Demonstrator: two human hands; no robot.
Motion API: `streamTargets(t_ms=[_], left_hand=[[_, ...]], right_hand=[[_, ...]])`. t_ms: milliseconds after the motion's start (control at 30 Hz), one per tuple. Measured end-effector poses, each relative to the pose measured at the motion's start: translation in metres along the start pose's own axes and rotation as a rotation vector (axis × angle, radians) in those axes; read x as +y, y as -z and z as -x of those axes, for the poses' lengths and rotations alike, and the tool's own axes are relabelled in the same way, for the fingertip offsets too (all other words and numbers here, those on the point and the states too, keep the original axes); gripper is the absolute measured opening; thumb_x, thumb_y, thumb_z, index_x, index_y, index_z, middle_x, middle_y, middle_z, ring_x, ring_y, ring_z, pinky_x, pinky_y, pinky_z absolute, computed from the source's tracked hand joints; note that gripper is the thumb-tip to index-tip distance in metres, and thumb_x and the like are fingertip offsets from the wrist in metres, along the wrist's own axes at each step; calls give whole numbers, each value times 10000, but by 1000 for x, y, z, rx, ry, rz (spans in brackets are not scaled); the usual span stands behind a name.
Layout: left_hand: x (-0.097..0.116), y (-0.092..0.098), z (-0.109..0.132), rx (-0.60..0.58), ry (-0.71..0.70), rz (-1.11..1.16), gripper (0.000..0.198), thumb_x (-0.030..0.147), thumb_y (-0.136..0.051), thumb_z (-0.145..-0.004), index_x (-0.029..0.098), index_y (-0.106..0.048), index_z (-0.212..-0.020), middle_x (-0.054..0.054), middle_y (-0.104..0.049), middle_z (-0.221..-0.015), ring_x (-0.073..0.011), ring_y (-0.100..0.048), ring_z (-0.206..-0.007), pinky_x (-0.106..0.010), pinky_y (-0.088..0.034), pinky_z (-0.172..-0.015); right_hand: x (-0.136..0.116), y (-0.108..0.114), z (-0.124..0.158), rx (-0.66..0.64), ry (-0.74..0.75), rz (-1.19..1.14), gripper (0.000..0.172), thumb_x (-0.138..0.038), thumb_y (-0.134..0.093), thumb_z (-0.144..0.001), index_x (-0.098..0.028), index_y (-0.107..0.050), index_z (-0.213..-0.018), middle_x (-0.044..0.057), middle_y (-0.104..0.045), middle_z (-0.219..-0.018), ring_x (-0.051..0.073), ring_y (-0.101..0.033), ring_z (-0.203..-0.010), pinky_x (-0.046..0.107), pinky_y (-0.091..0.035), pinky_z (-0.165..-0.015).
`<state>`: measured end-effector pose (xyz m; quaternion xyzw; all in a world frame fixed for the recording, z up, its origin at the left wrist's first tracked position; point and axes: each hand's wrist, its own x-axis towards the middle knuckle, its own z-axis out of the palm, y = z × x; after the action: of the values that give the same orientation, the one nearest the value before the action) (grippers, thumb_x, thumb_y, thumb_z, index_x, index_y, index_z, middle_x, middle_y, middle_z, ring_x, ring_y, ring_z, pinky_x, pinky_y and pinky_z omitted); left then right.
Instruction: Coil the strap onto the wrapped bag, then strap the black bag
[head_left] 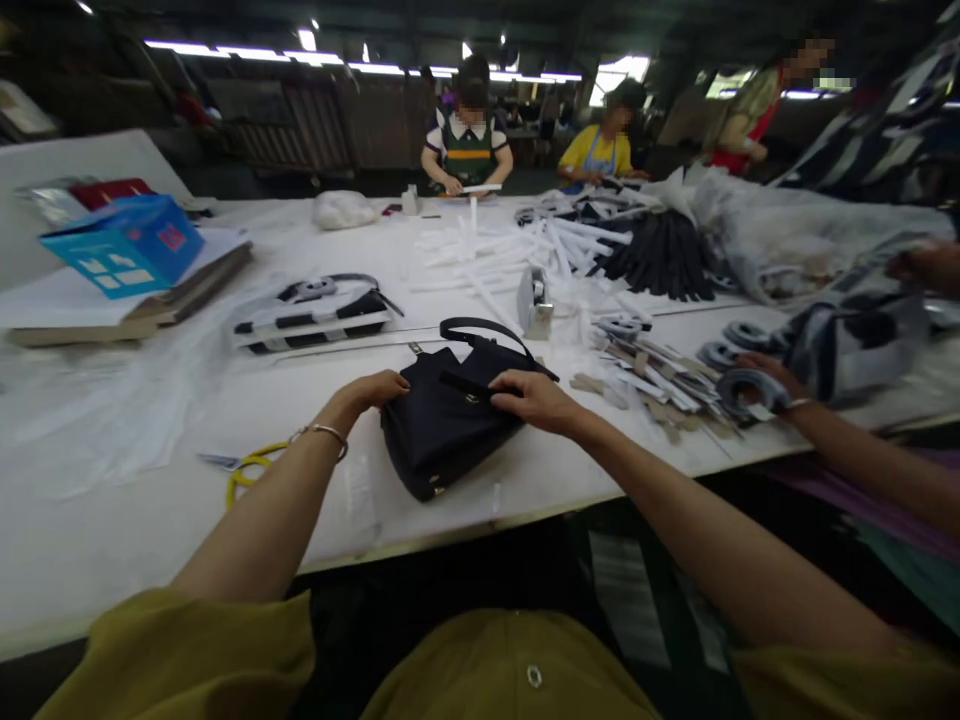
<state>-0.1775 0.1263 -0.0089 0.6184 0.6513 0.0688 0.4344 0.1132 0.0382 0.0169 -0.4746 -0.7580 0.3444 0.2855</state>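
A black handbag (442,440) rests tilted on the white table near its front edge, its looped handle (487,325) standing up at the back. My left hand (381,390) pinches the bag's upper left edge between thumb and fingers. Over the front of the bag, my right hand (534,398) is closed on a black strap (465,385) that points left across the bag's face. Whether the strap's far end is fastened cannot be seen. Yellow-handled scissors (251,470) lie beside my left forearm.
A wrapped bag (311,315) lies behind on the left, and a blue box (127,245) stands on boards. White strips (480,250), black strips (664,255) and a tape dispenser (534,300) are beyond. At right, a co-worker's hand (765,375) touches grey rolls. Other people work across the table.
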Motion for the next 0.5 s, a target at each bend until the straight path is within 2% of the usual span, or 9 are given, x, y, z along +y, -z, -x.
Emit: streamTargets(t_ms=[100, 167, 233, 367, 433, 500], left_hand=[[1, -5, 1, -14, -17, 61, 96, 233, -673, -544, 166, -637, -602, -7, -606, -551, -176, -519, -571, -245, -381, -499], [4, -6, 5, 59, -36, 118, 83, 203, -674, -553, 163, -621, -602, -4, -608, -564, -173, -519, -586, -244, -372, -512], [9, -6, 10, 188, -50, 186, 91, 190, -675, -595, 153, -599, -627, 13, -574, -552, -152, -486, -575, -234, -333, -504], [21, -3, 24, 459, -92, 407, 82, 187, -574, -784, 131, -526, -749, 47, -481, -575, -101, -420, -562, -206, -314, -526], [27, -1, 34, 512, -126, 530, 143, 200, -450, -899, 126, -505, -790, 42, -458, -601, -91, -418, -570, -199, -340, -543], [32, 1, 42, 525, -160, 621, 285, 240, -317, -976, 121, -513, -807, 29, -451, -616, -90, -405, -570, -192, -344, -535]], right_hand=[[1, -2, 2, 60, 25, -29, 150, -226, -607, -803, -191, -701, -914, 8, -684, -912, 161, -604, -871, 276, -424, -823], [-1, -1, 3, 73, 25, -41, 132, -244, -619, -801, -188, -703, -885, -2, -678, -867, 147, -595, -818, 265, -421, -778], [-4, 2, 3, 58, 7, -69, 142, -292, -625, -806, -181, -698, -855, -17, -654, -767, 130, -574, -722, 253, -411, -694], [-14, 16, 4, 30, 15, -140, 158, -303, -611, -807, -165, -677, -846, -43, -597, -655, 105, -532, -611, 232, -388, -595], [-20, 23, 8, 62, 48, -143, 116, -246, -602, -797, -156, -660, -842, -48, -597, -659, 99, -538, -617, 228, -398, -607], [-26, 29, 14, 116, 85, -145, 82, -196, -587, -794, -148, -641, -833, -55, -590, -653, 94, -539, -618, 222, -406, -614]])
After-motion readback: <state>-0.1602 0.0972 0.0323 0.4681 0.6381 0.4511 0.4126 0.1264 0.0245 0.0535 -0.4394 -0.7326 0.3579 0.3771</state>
